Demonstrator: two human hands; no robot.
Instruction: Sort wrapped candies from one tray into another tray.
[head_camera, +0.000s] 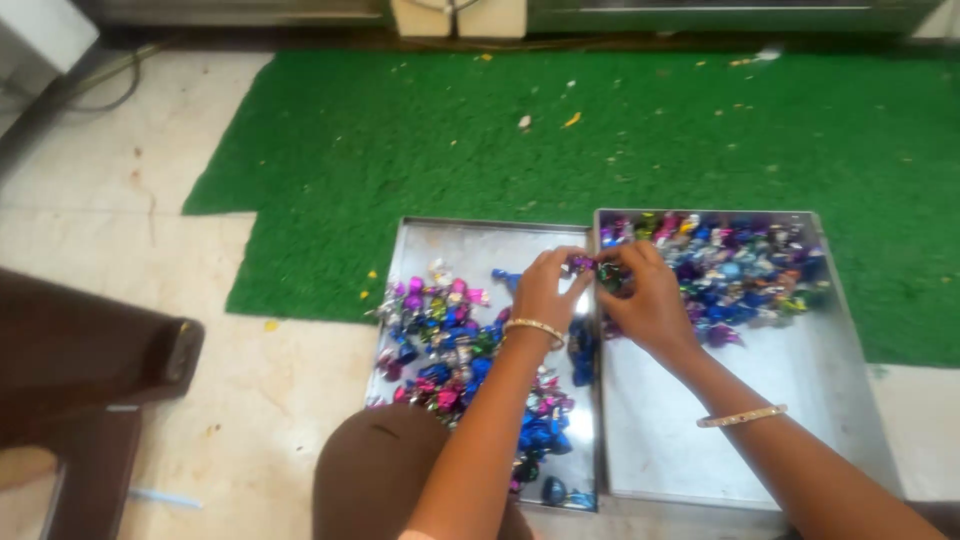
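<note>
Two hands twisting one foil-wrapped candy over the seam between two steel trays.

Green turf mat (560, 130) lies beyond; tiled floor (120, 220) opens left. Left tray (470, 245) and right tray (820, 390) touch edge to edge, the right one bare toward the near side. Left hand (545, 290) and right hand (645, 300) meet, fingertips pinching the small purple candy (582, 263) between them, narrow grip.

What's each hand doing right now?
Left hand: fingers pinched shut on a purple foil-wrapped sweet.
Right hand: closed on the same sweet's other end.
</note>
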